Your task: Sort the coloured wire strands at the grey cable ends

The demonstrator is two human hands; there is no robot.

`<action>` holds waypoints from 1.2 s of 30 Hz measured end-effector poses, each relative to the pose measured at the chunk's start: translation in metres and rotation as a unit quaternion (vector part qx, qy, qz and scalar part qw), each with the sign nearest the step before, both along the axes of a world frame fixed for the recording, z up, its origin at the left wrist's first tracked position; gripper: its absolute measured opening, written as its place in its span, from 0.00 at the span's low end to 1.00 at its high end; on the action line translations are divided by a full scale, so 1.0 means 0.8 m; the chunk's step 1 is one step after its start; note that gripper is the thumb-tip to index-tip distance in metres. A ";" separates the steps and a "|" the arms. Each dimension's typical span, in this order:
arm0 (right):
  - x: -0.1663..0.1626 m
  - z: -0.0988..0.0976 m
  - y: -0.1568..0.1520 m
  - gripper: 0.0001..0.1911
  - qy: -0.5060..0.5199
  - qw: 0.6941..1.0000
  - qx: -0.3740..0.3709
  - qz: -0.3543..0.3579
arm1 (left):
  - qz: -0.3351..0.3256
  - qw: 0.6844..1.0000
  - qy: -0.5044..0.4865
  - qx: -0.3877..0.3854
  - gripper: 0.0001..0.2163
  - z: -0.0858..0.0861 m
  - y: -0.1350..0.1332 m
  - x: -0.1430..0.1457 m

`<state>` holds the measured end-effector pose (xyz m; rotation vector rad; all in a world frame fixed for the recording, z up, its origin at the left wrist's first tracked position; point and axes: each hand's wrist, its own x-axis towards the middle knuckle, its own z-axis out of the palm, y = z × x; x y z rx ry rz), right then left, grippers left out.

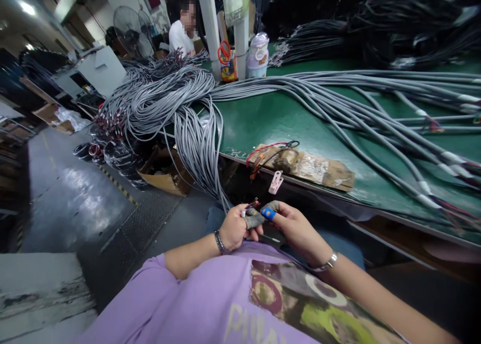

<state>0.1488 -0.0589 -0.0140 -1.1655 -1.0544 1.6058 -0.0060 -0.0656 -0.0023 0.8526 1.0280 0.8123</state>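
Note:
My left hand [236, 227] and my right hand [296, 228] meet in my lap, just below the edge of the green table [263, 116]. Both are closed in a pinch on the end of a thin cable [252, 205] with small red and dark wire ends sticking up. Grey fabric covers wrap some fingertips, and blue tape circles one right fingertip. A grey cable runs from the hands up toward the hanging bundle [199, 143]. I wear a watch on each wrist.
Long grey cables [338, 98] lie across the table and spill off its left end. A cardboard pad [311, 167] with red and black wires sits at the table edge, a white clip [275, 182] hanging below. Another person [182, 30] sits far back. Scissors in a cup [226, 60].

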 end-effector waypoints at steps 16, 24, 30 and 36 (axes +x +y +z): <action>0.004 0.001 0.015 0.15 0.044 0.984 -0.058 -0.163 | -0.064 0.997 0.006 -0.036 0.17 -0.002 0.004 0.000; 0.005 0.017 0.004 0.22 -0.035 0.999 -0.010 0.030 | -0.035 0.999 0.001 -0.019 0.16 -0.003 0.008 0.001; 0.010 0.010 0.001 0.26 0.006 0.999 -0.038 0.023 | 0.038 0.999 0.000 -0.001 0.17 -0.003 0.006 -0.005; 0.001 0.016 0.002 0.19 -0.055 0.997 0.048 0.017 | -0.024 0.999 0.018 -0.018 0.17 -0.004 0.006 -0.002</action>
